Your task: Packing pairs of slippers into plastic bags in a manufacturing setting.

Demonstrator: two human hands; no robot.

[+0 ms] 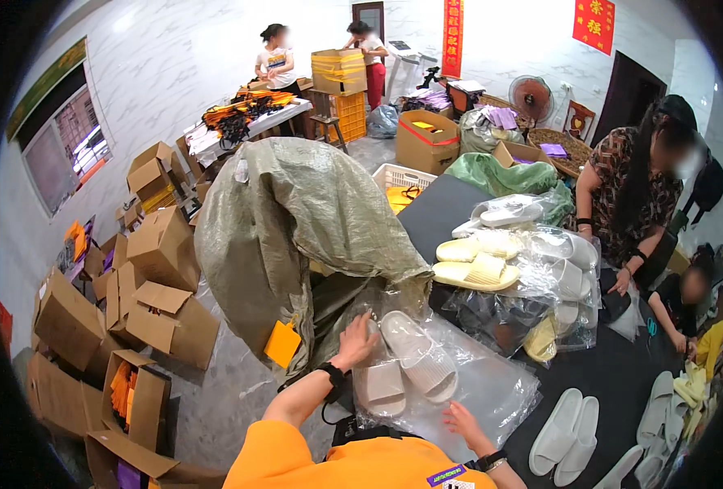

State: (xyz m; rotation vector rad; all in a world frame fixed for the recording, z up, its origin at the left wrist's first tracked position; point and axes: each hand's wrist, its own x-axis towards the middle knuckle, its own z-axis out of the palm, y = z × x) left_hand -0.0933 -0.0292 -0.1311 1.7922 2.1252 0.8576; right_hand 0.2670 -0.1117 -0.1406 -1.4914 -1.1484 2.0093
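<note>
- Dark flat worktable [614,379], running from lower middle to upper right.
- Clear crinkled plastic bags [492,391] spread on near end, beige ridged foam slippers [414,354] on top.
- Pale yellow slippers [475,261] stacked mid-table beside bagged white slippers [573,273].
- Loose white slipper pair [569,428] on bare top, lower right.
- Grey tiled floor [223,391] left, strewn with brown cardboard boxes [162,314].

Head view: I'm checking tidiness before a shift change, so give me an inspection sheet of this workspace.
Surface: dark table, crowded.
Job's things: beige slippers on clear plastic bags.
Clutter: yellow slippers, white slippers, big woven sack.
Hands: left hand on a beige slipper; right hand on the plastic.
Cables: nothing seen.
Surroundings: cardboard boxes on floor, other people working nearby.
</note>
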